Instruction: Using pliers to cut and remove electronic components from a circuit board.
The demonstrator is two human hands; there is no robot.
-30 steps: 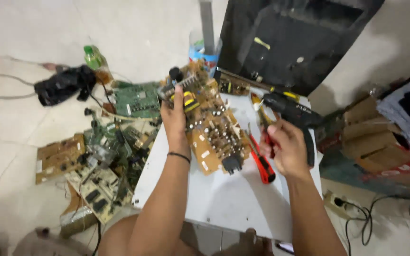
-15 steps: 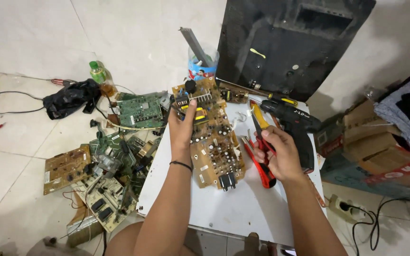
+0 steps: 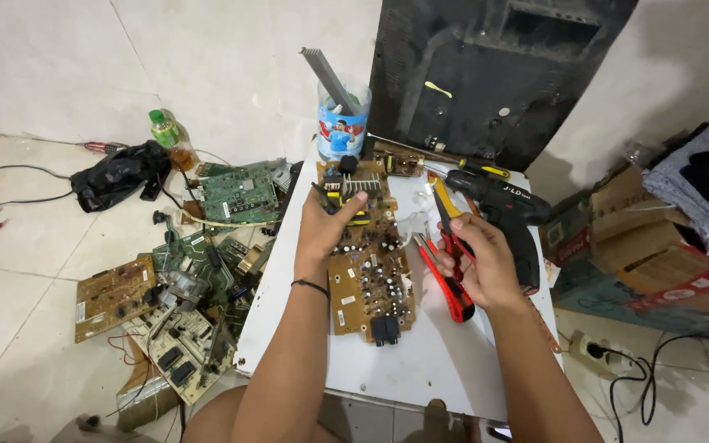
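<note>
Left hand (image 3: 322, 228) of ours lies pressed on the long brown circuit board crowded with small capacitors and a silver heat sink (image 3: 367, 250), the fingers curled over its left edge and the thumb side toward the far end. We see this board flat on the white square table top (image 3: 445, 361), its long axis running from the near edge away from us toward the big black plastic back cover of a screen (image 3: 494, 74) that stands at the far side. So the board is under and just to the right of the left hand, and the left hand is clearly the nearer one to it.

Our right hand (image 3: 478, 262) is just beside the right edge of the board, not on it. It is closed around the red handles of the pliers (image 3: 445, 271), whose long axis also runs away from us, almost parallel with the board. Whether the tips touch the board we cannot tell.

Behind the right hand rests a black cordless drill (image 3: 506, 209). On the tiled floor at the left lies a heap of green and brown circuit boards (image 3: 190, 287).
</note>
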